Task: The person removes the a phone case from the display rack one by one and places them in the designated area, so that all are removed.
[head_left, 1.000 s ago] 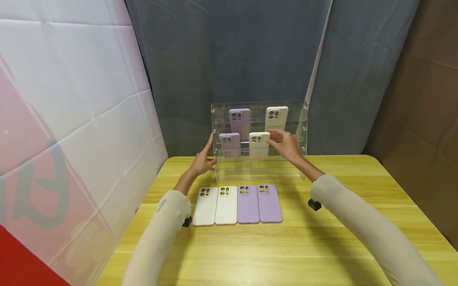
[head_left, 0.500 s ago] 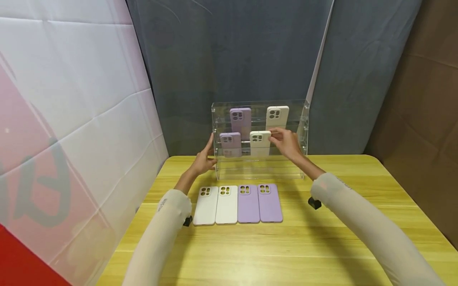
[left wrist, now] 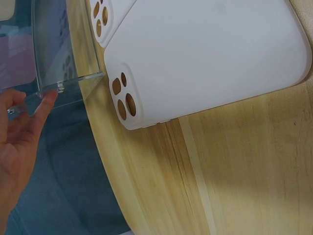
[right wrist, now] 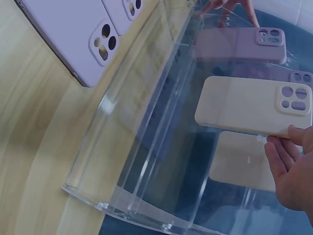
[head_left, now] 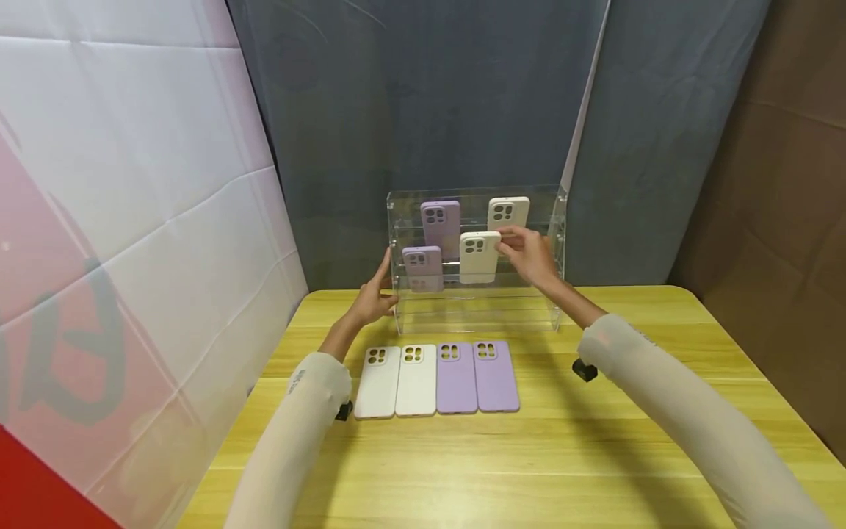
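My right hand (head_left: 531,257) pinches a cream phone case (head_left: 479,257) by its right edge, thumb in front and fingertips behind. That case stands upright, raised above the lower tier of a clear acrylic display stand (head_left: 476,321); its camera cutouts face me. With thumb and fingers, my left hand (head_left: 371,300) grips the stand's left side panel, seen closer in the left wrist view. Behind the held case, another cream phone case (head_left: 518,217) leans on the upper tier. Two purple phone cases, one upper (head_left: 441,224) and one lower (head_left: 423,266), stand at the left.
In front of the stand, a row of phone cases lies flat on the wooden table (head_left: 423,470): two white (head_left: 378,386) and two purple (head_left: 497,382). A grey curtain (head_left: 423,95) hangs behind, a pale printed cloth (head_left: 152,147) at the left and brown cloth (head_left: 773,220) at the right.
My right hand has lifted the cream phone case up from the stand's lower tier, so its bottom edge now shows higher. The left hand keeps its hold on the stand's side.
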`<state>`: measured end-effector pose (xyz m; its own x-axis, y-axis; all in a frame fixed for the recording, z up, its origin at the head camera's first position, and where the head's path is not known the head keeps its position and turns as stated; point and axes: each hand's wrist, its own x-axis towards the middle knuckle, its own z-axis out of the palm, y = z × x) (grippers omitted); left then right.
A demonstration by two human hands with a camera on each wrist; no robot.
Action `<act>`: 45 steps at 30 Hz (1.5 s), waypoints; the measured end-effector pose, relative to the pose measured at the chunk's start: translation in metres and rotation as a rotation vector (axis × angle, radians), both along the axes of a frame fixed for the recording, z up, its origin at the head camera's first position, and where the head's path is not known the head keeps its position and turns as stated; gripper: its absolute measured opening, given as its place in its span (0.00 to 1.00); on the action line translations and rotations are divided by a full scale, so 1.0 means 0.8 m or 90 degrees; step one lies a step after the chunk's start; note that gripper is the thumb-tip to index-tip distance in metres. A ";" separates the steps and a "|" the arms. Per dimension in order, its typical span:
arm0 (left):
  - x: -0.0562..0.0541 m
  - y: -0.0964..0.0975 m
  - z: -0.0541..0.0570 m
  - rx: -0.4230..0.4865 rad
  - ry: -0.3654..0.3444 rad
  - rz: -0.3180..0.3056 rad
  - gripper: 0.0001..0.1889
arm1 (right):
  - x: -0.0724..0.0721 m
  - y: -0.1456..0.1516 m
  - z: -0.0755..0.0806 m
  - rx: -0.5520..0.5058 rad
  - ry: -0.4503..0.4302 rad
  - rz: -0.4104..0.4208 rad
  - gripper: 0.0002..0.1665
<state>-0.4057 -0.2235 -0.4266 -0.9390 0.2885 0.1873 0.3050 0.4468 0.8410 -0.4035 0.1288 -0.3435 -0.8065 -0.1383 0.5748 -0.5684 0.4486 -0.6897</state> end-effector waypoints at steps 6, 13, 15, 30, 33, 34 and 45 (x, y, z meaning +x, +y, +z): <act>0.000 -0.002 0.001 0.001 -0.006 0.004 0.59 | 0.005 0.005 0.015 0.005 0.016 -0.012 0.17; 0.001 -0.005 0.000 0.001 0.004 0.006 0.59 | 0.012 0.009 0.028 0.022 0.032 -0.026 0.17; 0.000 -0.006 0.000 0.001 0.007 0.008 0.59 | 0.014 0.010 0.030 0.026 0.033 -0.028 0.17; -0.003 -0.013 -0.004 0.003 0.005 0.008 0.59 | 0.029 0.022 0.042 0.035 0.049 -0.016 0.20; -0.003 -0.014 -0.003 -0.008 0.007 0.014 0.59 | 0.034 0.024 0.043 0.049 0.053 -0.017 0.22; -0.003 -0.014 -0.003 -0.012 0.006 0.017 0.60 | 0.036 0.025 0.042 0.053 0.053 -0.016 0.23; -0.003 -0.016 0.001 -0.029 0.004 0.026 0.59 | 0.047 0.043 0.029 0.057 -0.032 0.015 0.23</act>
<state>-0.4077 -0.2367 -0.4260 -0.9492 0.2579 0.1803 0.2904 0.4973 0.8175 -0.3657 0.1635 -0.3205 -0.8296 -0.2066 0.5187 -0.5458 0.4961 -0.6752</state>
